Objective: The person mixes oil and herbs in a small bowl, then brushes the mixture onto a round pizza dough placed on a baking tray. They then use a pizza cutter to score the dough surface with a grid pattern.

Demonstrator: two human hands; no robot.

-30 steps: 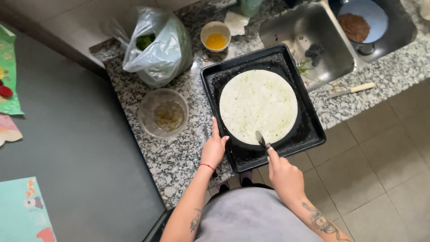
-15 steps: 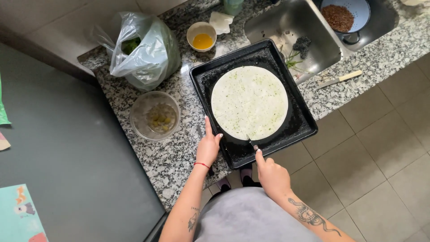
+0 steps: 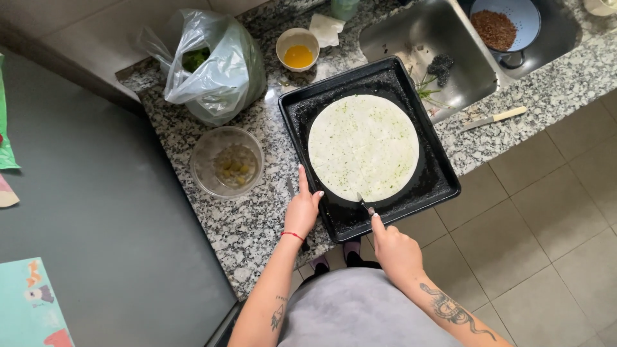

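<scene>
Two hands worked at the black baking tray (image 3: 443, 168) on the granite counter: the left hand (image 3: 302, 209) lay open on its edge, the right hand (image 3: 395, 247) gripped a knife (image 3: 364, 204) at the round flatbread (image 3: 363, 148). Pressing straight down with the tray steadied would probably cut cleanly.

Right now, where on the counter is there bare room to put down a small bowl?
Bare granite lies between the glass bowl and left hand, and around the knife right of the tray. The strip between plastic bag and cup is crowded.
</scene>
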